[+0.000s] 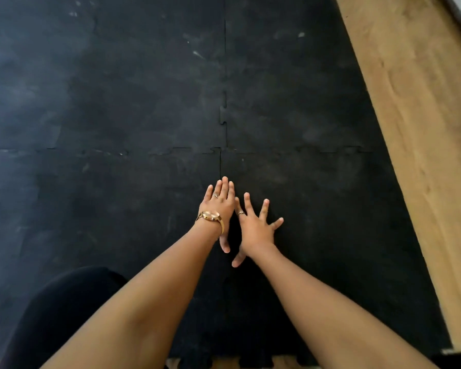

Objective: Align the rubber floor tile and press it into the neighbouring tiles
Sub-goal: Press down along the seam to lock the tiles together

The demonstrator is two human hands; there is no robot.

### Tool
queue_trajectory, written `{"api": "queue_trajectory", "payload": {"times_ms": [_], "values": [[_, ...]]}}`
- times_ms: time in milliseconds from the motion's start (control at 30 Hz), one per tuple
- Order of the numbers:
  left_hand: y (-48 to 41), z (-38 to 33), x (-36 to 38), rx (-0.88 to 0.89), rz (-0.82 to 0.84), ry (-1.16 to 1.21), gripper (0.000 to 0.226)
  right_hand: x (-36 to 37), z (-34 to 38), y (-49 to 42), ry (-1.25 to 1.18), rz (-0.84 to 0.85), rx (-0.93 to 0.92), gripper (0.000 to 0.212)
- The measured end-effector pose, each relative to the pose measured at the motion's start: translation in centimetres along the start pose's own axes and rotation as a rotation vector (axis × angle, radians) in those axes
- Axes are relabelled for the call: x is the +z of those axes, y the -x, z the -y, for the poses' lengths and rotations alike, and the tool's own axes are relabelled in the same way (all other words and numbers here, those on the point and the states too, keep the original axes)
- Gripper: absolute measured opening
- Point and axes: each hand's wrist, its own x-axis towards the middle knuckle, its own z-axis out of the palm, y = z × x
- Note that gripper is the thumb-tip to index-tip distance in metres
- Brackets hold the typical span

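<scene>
Black rubber floor tiles with jigsaw edges cover the floor. The near right tile lies flat, its left edge along a vertical seam with the near left tile. My left hand, with a gold watch and a ring, lies flat on that seam, fingers together. My right hand is spread flat on the near right tile just beside it, thumbs almost touching. Neither hand holds anything. A horizontal seam joins the near tiles to the far tiles.
Bare wooden floor runs along the right side of the tiles. Toothed tile edges show over wood at the bottom. My dark-clothed knee rests at the lower left.
</scene>
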Motion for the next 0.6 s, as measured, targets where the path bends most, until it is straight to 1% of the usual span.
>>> {"api": "queue_trajectory", "payload": {"times_ms": [100,167,267,333,400,433,533,600], "values": [[0.4,-1.5,-0.5,-0.065,0.033,0.04,0.16,-0.1,0.3,0.4,-0.023,-0.021,0.01,0.149],[0.8,-1.4,-0.6,-0.073,0.039,0.059,0.157,0.2,0.5,1.1,-0.065,-0.022,0.034,0.144],[2.4,-0.6,0.5,0.001,0.057,0.045,0.155,2.9,0.7,3.2,-0.125,0.022,0.058,0.131],[3.8,-0.8,2.2,0.055,0.09,0.013,0.162,5.0,0.6,4.6,-0.121,0.025,0.046,0.131],[5.1,-1.6,3.8,0.039,0.09,0.026,0.163,6.0,0.5,5.2,-0.126,-0.006,0.041,0.131],[5.2,-2.0,4.3,0.018,0.064,0.041,0.157,6.1,0.5,5.1,-0.129,-0.022,0.041,0.129],[5.0,-3.3,3.9,-0.043,-0.005,0.096,0.115,5.9,0.9,5.0,-0.145,-0.048,0.04,0.122],[5.2,-4.1,3.7,-0.092,-0.019,0.086,0.108,6.1,0.9,5.2,-0.177,-0.076,0.036,0.114]]}}
